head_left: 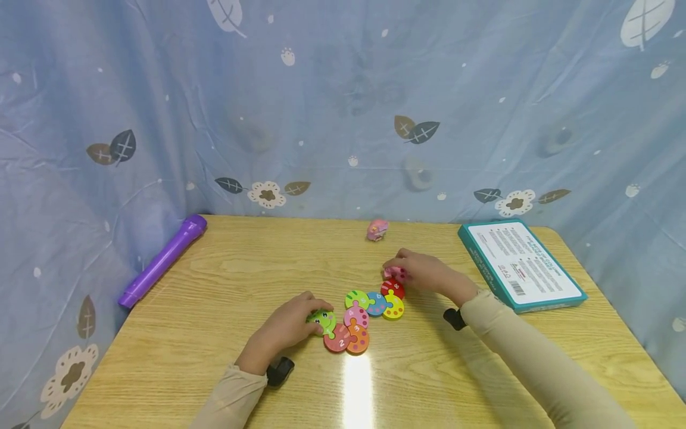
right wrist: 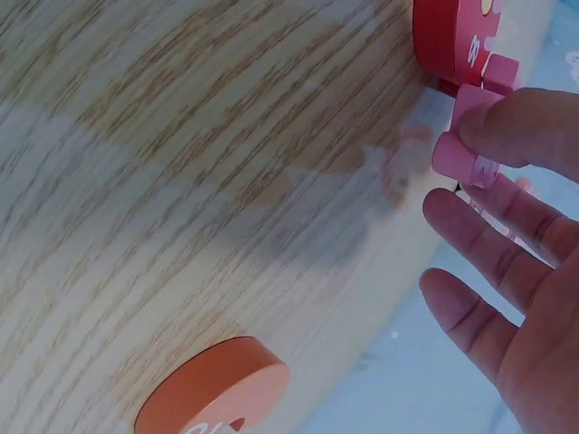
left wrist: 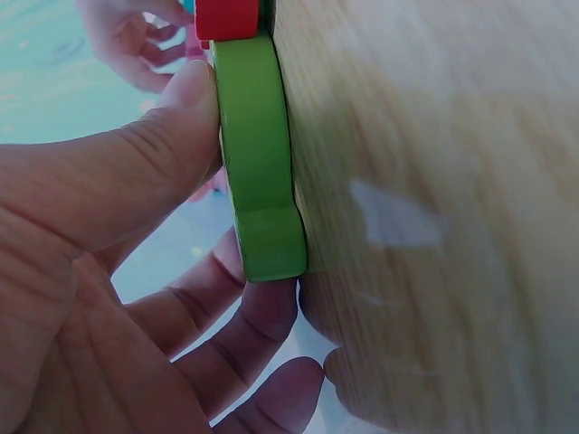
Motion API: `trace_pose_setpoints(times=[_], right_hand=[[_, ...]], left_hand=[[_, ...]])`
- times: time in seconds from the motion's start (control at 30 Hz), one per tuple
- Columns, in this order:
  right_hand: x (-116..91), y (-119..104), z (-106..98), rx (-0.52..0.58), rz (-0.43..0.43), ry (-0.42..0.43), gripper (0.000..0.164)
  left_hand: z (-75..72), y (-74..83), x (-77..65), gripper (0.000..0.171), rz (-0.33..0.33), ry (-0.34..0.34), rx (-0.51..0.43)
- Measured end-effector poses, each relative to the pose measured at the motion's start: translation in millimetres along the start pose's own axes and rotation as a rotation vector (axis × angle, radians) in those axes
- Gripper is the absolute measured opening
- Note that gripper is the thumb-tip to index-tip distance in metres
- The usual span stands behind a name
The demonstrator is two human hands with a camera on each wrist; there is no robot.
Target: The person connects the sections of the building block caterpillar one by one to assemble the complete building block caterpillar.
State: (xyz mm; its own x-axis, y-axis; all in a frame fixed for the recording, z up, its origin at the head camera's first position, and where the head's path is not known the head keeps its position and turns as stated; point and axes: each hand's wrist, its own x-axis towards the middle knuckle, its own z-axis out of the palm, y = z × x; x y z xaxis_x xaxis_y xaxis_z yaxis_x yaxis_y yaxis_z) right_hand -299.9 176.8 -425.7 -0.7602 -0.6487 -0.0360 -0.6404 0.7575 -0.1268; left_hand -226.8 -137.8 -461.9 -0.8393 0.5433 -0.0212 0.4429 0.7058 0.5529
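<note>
A wooden caterpillar puzzle of numbered round pieces lies in a bent chain on the table. At its left end my left hand (head_left: pixel 286 322) grips the green smiling head piece (head_left: pixel 325 322), thumb and fingers round its edge; the left wrist view shows this green edge (left wrist: pixel 253 136) flat on the wood. The chain runs through the dark red 2 (head_left: pixel 337 339), orange 3 (head_left: pixel 358 341), pink 4 (head_left: pixel 356 318), green 5, blue 6 (head_left: pixel 377 304) and yellow 7 (head_left: pixel 393 308) to the red 8 (head_left: pixel 393 289). Beside the red piece my right hand (head_left: pixel 429 274) pinches a pink piece (right wrist: pixel 466 136).
A small pink object (head_left: pixel 377 229) sits near the table's back edge. At the right lies a teal and white box (head_left: pixel 525 265); along the left edge rests a purple tube (head_left: pixel 163 261). A blue leaf-patterned curtain (head_left: pixel 343 107) hangs behind the table (head_left: pixel 257 250).
</note>
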Motion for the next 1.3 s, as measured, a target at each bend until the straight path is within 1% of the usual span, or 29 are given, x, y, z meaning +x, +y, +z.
trace_pose_setpoints(times=[0.1,0.23,0.3,0.4,0.47,0.6,0.67,0.73,0.87,0.97,1.03,1.1,1.17,1.23,1.3], right_hand=[[0,0,1,-0.027,-0.002,0.001,0.037],[0,0,2,-0.052,-0.021,0.005,0.035],[-2,0,3,-0.051,-0.016,-0.012,0.035],[-7,3,2,-0.011,0.013,-0.031,0.04],[-14,8,-1,0.041,0.052,-0.009,0.046],[-35,26,-11,0.135,0.155,0.108,0.054],[-47,36,-14,0.156,0.212,0.143,0.054],[-59,44,-13,0.15,0.264,0.134,0.055],[-75,53,-4,0.162,0.387,0.065,0.058],[-80,54,5,0.165,0.475,0.063,0.061],[-79,53,10,0.153,0.502,0.073,0.059],[-77,51,15,0.122,0.502,0.083,0.057],[-74,48,17,0.099,0.474,0.085,0.049],[-73,44,18,0.082,0.426,0.092,0.041],[-72,40,18,0.072,0.359,0.114,0.033]], left_hand=[[0.4,0.1,1.3,0.037,-0.002,0.002,0.005],[-0.1,1.0,2.7,0.037,-0.003,0.002,0.007],[-0.3,1.6,3.4,0.037,0.0,-0.001,0.01],[-0.4,2.7,4.4,0.038,0.004,-0.009,0.01],[-0.3,3.3,5.2,0.038,0.006,-0.011,0.013],[-1.0,3.8,6.5,0.037,0.011,-0.01,0.018],[-2.1,4.2,6.7,0.037,0.01,-0.006,0.017],[-3.7,4.7,6.4,0.037,0.006,-0.001,0.013],[-6.2,4.7,5.3,0.037,-0.003,0.005,0.012],[-6.0,3.5,3.7,0.038,0.004,0.001,0.01],[-4.9,2.8,2.3,0.038,0.006,-0.004,0.002],[-3.4,2.2,0.6,0.037,0.005,-0.007,-0.007],[-1.9,1.8,-0.9,0.037,0.001,-0.006,-0.011],[-0.6,1.2,-1.8,0.037,0.001,-0.003,-0.016],[0.1,1.0,-2.3,0.037,0.006,0.001,-0.014]])
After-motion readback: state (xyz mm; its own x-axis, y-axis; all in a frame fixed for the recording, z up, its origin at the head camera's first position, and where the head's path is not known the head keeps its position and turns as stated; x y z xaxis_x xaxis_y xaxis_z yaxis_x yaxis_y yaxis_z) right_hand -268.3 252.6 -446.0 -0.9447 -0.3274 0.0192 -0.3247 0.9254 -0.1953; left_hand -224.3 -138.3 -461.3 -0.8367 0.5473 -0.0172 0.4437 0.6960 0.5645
